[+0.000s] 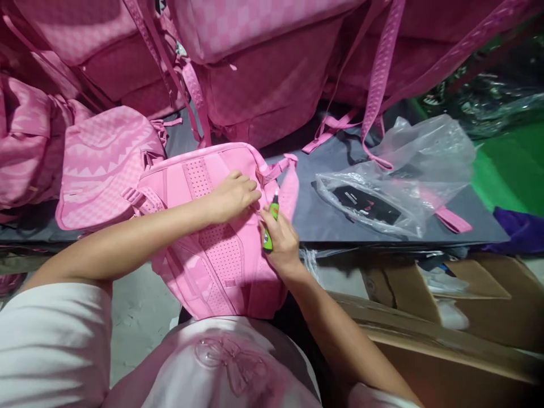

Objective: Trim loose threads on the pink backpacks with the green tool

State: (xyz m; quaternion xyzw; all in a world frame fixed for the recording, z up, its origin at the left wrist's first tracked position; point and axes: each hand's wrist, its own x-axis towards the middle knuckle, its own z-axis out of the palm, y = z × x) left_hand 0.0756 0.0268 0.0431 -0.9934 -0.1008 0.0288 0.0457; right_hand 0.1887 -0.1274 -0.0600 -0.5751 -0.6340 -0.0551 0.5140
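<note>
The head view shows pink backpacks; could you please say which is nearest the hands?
The backpack beneath the left hand, its perforated panel showing; the other pink bags sit farther away.

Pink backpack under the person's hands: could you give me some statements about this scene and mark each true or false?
1. The right hand holds a bright green object. True.
2. A clear plastic bag lies to the right of the pink backpack. True.
3. The left hand is inside the plastic bag. False: it is on the pink backpack.
4. The bags behind the backpack are yellow. False: the bags there are pink.
</note>
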